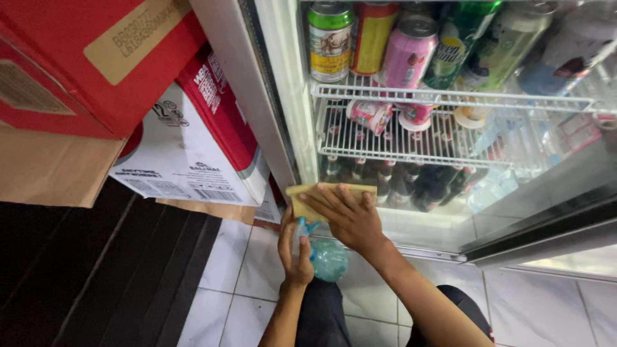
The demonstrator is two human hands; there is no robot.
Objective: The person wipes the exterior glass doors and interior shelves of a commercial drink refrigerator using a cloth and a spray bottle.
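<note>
The right hand (347, 215) lies flat, fingers spread, pressing a yellow cleaning cloth (324, 196) against the lower part of the glass door (398, 218) of a drinks cooler. The hand does not clamp the cloth; it only pins it to the glass. The left hand (294, 247) is closed around a clear blue spray bottle (324, 257), held just below the cloth and above the white tiled floor (238, 283).

Risks, as judged from this view:
- The cloth is held by palm pressure alone. If pressure eases, it is likely to slide down the glass and drop to the floor.
- The bottle sits close under the working hand. A downward stroke could knock it from the grip.
- Stacked cartons (193, 141) stand just beside the door frame. A wide stroke to the left could strike them.
- Hard pressure on the glass could shake the wire shelves (411, 138) and unsettle the cans (369, 45) standing on the upper one.

Limits of the view:
- The bottle's nozzle is covered by the left hand, so its direction cannot be determined.
- Reflections blur the bottles (424, 183) on the lower shelf.
- The top of the cooler and its right side are cut off.
</note>
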